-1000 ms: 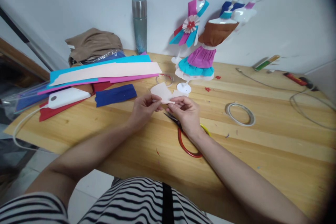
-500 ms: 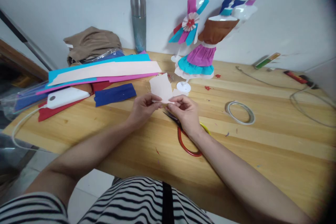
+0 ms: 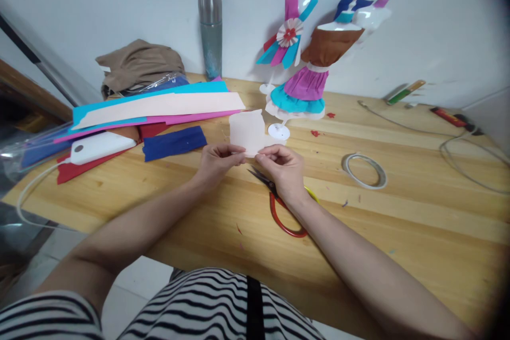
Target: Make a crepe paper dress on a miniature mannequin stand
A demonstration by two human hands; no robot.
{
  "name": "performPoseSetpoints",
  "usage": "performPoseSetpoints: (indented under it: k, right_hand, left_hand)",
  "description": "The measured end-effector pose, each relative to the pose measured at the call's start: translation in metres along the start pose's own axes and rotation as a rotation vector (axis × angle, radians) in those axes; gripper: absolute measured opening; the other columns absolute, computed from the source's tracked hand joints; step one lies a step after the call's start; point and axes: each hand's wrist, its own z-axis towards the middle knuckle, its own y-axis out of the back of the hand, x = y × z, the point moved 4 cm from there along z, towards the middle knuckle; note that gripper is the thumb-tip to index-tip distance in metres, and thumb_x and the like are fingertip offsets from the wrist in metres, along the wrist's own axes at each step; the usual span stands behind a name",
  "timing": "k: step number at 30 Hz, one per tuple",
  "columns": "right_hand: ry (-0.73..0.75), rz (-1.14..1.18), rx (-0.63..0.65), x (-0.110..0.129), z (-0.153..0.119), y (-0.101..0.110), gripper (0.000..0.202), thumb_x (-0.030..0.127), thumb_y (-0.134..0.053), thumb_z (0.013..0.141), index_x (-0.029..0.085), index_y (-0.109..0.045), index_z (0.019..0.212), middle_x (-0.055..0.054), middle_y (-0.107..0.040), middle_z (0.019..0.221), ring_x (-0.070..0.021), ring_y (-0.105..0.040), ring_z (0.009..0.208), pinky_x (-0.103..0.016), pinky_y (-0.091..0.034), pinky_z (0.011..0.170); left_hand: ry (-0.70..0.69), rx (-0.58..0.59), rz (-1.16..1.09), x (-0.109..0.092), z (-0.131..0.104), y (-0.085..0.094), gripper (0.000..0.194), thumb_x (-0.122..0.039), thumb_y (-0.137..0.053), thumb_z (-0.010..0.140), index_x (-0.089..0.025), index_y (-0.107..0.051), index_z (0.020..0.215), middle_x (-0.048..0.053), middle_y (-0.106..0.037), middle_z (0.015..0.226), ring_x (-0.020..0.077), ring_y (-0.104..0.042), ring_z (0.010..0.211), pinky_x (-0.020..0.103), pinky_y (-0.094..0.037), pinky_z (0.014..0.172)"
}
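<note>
A small pale pink piece of crepe paper (image 3: pixel 247 132) stands up between my hands, held by its near edge. My left hand (image 3: pixel 219 163) pinches its lower left corner between thumb and fingers. At the lower right corner, my right hand (image 3: pixel 283 169) pinches the same edge. Scissors with red and yellow handles (image 3: pixel 287 232) lie on the table under my right hand and wrist, blades pointing left, partly covered. Left of my left hand lies a dark blue crepe paper strip (image 3: pixel 174 143).
Long crepe paper strips (image 3: pixel 159 109) and a white device with a cable (image 3: pixel 102 149) lie at left. A bottle (image 3: pixel 210 37) stands behind. Small dress forms in paper clothes (image 3: pixel 303 85) stand at back right. A tape roll (image 3: pixel 365 171) lies on the right.
The pale pink paper has flattened and turned to face me more squarely, its top edge now straighter. Both hands keep nearly the same place and grip.
</note>
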Motion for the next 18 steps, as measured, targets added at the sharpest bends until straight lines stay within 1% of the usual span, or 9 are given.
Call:
performPoseSetpoints:
  k: [8, 14, 18]
  right_hand:
    - [0.017, -0.019, -0.026, -0.0013, 0.0002, -0.0002, 0.017, 0.032, -0.079, 0.066, 0.021, -0.067, 0.069, 0.005, -0.054, 0.050, -0.0076, -0.042, 0.046, -0.023, -0.034, 0.046]
    - [0.019, -0.067, -0.014, -0.0032, -0.0002, 0.0002, 0.017, 0.035, -0.077, 0.069, 0.021, -0.067, 0.072, 0.005, -0.056, 0.053, -0.0088, -0.043, 0.047, -0.024, -0.036, 0.047]
    - [0.054, -0.088, -0.028, -0.0021, -0.0004, 0.0011, 0.016, 0.034, -0.076, 0.070, 0.021, -0.067, 0.072, 0.004, -0.056, 0.055, -0.0093, -0.043, 0.049, -0.025, -0.036, 0.048]
  left_hand:
    - [-0.020, -0.033, -0.009, 0.0033, 0.0020, 0.0002, 0.013, -0.022, -0.081, 0.060, -0.015, -0.075, 0.070, -0.001, -0.068, 0.055, 0.0098, -0.062, 0.053, 0.023, -0.051, 0.058]
    - [-0.070, -0.029, 0.038, 0.0036, 0.0049, 0.0025, 0.020, -0.024, -0.080, 0.061, -0.017, -0.079, 0.080, -0.001, -0.070, 0.058, 0.0101, -0.062, 0.054, 0.025, -0.053, 0.059]
    - [-0.100, -0.020, 0.077, 0.0074, 0.0057, 0.0031, 0.016, -0.026, -0.080, 0.064, -0.017, -0.079, 0.077, 0.000, -0.070, 0.060, 0.0111, -0.062, 0.055, 0.026, -0.053, 0.060]
